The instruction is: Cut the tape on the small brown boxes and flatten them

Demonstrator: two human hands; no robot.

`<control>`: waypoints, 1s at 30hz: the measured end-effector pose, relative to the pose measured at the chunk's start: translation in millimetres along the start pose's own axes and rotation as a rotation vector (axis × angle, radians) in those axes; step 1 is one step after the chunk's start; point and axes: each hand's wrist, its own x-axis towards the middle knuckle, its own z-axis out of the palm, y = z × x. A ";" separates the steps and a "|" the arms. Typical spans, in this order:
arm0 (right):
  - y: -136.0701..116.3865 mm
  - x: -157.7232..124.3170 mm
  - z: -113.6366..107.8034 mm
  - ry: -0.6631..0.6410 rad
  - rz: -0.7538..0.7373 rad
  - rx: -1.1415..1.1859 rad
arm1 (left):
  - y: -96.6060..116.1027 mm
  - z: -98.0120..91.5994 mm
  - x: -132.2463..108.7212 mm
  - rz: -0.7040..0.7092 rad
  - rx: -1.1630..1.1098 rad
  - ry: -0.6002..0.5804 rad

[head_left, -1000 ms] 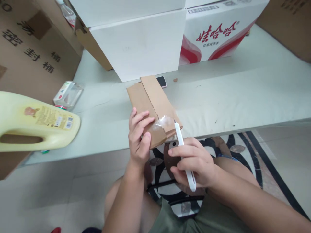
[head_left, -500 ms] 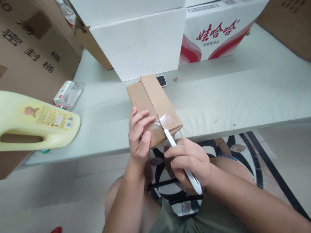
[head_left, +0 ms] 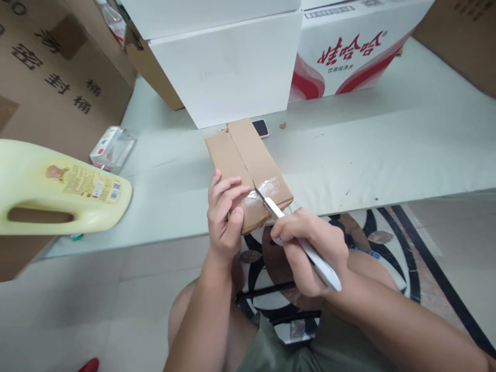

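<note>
A small brown cardboard box (head_left: 253, 152) rests partly over the front edge of the table, tilted, with clear tape across its near end. My left hand (head_left: 226, 212) grips its left side, thumb at the near edge and fingers over the top face. In my right hand (head_left: 313, 248) is a white-handled utility knife (head_left: 321, 268), held along the fingers. Its blade touches the seam between the flaps, at the tape. The box's underside is hidden.
On the pale table (head_left: 387, 144) stand a white carton (head_left: 228, 77) and a red-and-white water carton (head_left: 344, 62). A phone (head_left: 261, 128) lies behind the box. To the left are a yellow jug (head_left: 89, 191), a clear plastic bottle (head_left: 114, 147) and a large cardboard box (head_left: 58, 67).
My right hand has shifted right, tilting the knife lower, and the blade now shows more fully at the taped seam. My left hand keeps its grip; the whole view has moved slightly.
</note>
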 end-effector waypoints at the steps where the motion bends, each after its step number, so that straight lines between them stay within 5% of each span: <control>1: -0.2 2.0 0.3 0.009 0.017 0.001 | 0.4 -0.6 -0.2 -0.007 0.010 -0.008; 11: 4.2 -3.3 1.5 0.057 -0.053 0.131 | 4.5 2.6 -2.7 -0.032 0.057 0.043; 25: 2.8 -1.3 -16.6 0.097 0.216 0.326 | 2.8 3.6 -3.2 -0.015 0.052 0.073; 30: 4.0 -2.1 -17.5 0.230 0.005 0.288 | 1.2 1.2 -2.2 -0.011 0.061 0.022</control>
